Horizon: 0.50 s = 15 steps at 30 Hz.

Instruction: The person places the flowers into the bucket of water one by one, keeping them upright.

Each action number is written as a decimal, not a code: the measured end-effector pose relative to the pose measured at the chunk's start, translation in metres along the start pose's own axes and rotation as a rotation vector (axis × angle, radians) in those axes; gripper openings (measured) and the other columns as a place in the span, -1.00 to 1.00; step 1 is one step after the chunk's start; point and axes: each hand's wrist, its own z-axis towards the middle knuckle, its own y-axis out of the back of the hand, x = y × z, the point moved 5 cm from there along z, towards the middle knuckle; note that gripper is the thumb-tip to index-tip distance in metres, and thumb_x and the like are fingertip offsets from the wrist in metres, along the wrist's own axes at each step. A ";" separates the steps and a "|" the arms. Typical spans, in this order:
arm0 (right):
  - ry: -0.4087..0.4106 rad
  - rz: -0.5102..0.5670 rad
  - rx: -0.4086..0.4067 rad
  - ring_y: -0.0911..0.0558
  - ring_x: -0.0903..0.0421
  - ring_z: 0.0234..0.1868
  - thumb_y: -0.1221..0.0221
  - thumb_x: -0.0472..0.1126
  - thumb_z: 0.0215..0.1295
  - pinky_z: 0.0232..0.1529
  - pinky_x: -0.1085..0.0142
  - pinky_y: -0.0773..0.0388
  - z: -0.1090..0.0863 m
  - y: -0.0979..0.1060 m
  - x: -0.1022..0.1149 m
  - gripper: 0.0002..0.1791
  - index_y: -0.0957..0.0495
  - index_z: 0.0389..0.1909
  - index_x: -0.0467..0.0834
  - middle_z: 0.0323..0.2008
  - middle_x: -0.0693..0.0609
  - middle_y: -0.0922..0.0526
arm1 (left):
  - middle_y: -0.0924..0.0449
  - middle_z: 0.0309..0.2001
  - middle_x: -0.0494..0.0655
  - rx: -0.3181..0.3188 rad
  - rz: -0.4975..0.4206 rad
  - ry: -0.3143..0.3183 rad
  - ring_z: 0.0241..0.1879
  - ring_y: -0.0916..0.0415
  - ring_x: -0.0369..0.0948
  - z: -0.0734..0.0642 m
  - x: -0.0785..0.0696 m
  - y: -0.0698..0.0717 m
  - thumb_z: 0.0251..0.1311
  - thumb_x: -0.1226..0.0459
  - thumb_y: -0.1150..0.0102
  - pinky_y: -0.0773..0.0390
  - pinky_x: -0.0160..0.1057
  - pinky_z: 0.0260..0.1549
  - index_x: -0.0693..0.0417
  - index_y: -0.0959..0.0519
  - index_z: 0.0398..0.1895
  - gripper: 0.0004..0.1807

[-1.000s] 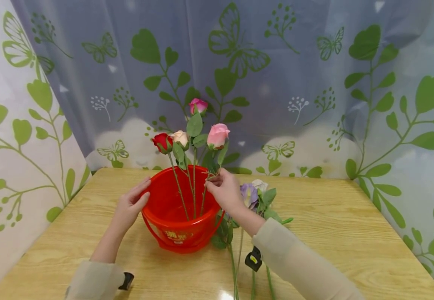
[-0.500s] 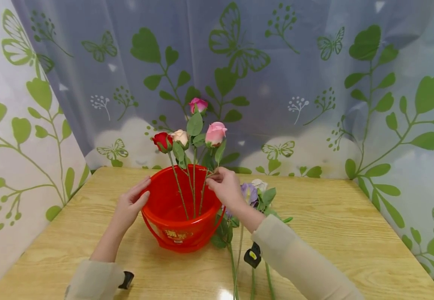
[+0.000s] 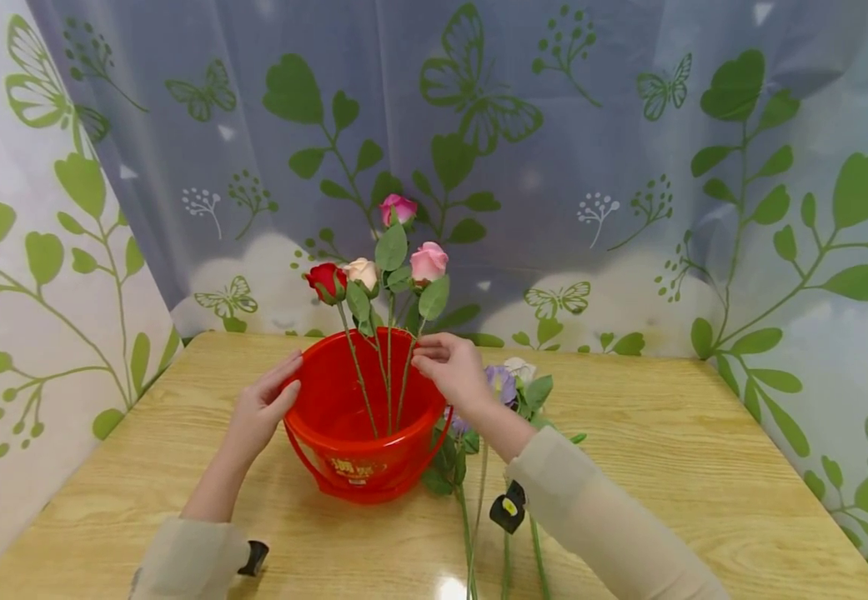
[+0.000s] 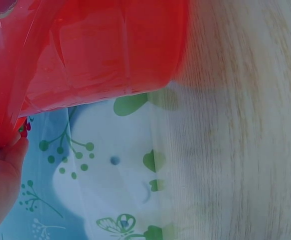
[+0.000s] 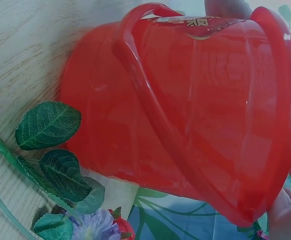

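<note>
Pink rose (image 3: 429,262) shifted, right hand (image 3: 454,373) half-curled by stem (image 3: 405,387)

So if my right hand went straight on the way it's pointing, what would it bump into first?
Most likely the light pink rose's stem. In the head view, your right hand has its fingertips right beside it, perhaps already touching; depth is hard to judge.

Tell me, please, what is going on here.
A person's left hand rests on the rim of a red bucket, and the right hand is opposite, by the stem of a light pink rose; whether it grips that stem is unclear. A red rose, a cream rose and a magenta rose also stand in the bucket. Purple flowers and a white flower lie on the table to its right.
</note>
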 end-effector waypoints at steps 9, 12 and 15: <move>0.025 0.016 0.013 -0.54 -0.02 -0.14 -0.13 -0.37 0.13 -0.15 0.25 -0.49 -0.007 0.011 -0.001 -0.71 -0.48 -0.11 -0.38 -0.14 -0.23 -0.55 | -0.29 0.09 0.36 -0.001 0.013 -0.002 0.10 -0.21 0.14 0.000 0.002 -0.001 0.12 0.55 0.05 -0.25 -0.64 -0.12 0.56 -0.35 0.01 -0.64; 0.018 0.010 0.025 -0.54 -0.01 -0.13 -0.14 -0.36 0.14 -0.15 0.25 -0.49 -0.011 0.016 -0.002 -0.70 -0.48 -0.09 -0.36 -0.13 -0.22 -0.54 | -0.29 0.09 0.36 -0.004 0.015 -0.001 0.11 -0.24 0.05 0.000 0.002 0.000 0.12 0.55 0.04 -0.26 -0.64 -0.12 0.55 -0.35 0.01 -0.64; 0.017 -0.022 0.023 -0.55 0.01 -0.14 -0.15 -0.33 0.13 -0.16 0.25 -0.50 -0.016 0.023 -0.003 -0.70 -0.49 -0.09 -0.33 -0.15 -0.19 -0.56 | -0.30 0.09 0.35 -0.009 0.018 0.000 0.12 -0.25 0.00 0.000 0.003 0.000 0.11 0.55 0.04 -0.25 -0.64 -0.11 0.54 -0.36 0.01 -0.64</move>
